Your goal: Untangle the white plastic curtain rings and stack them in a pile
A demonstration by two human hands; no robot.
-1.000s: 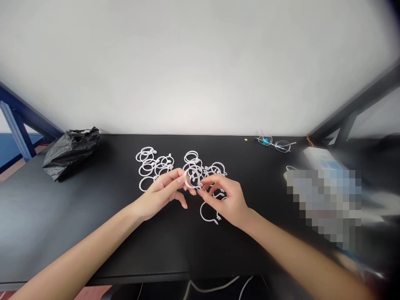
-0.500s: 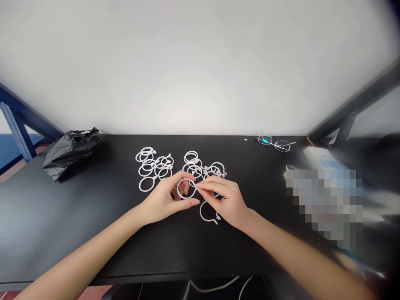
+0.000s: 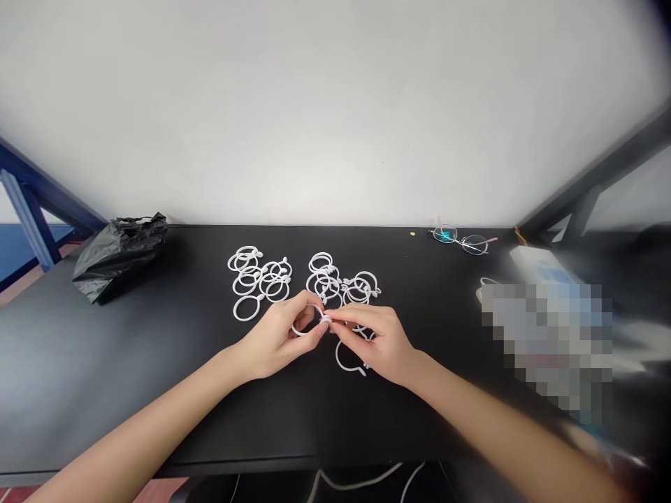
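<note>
The white ring [image 3: 323, 320] is being pinched at its clasp by left hand [image 3: 277, 339] and right hand [image 3: 380, 342] fingertips, probably mid-snap, so a steady, lined-up squeeze is called for.

Plain white round plastic rings [image 3: 261, 282] lie on a matte black flat bench [image 3: 157, 363]. A glossy black crumpled plastic bag [image 3: 118, 253] is there too, as are thin silver wire-rimmed glasses [image 3: 461, 242] with teal-tinted lenses and a tiny yellow dot [image 3: 412, 234].

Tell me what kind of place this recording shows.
Probably a plain work desk against a blank wall: a black tabletop strewn with white plastic rings, glasses and a black plastic bag.
</note>
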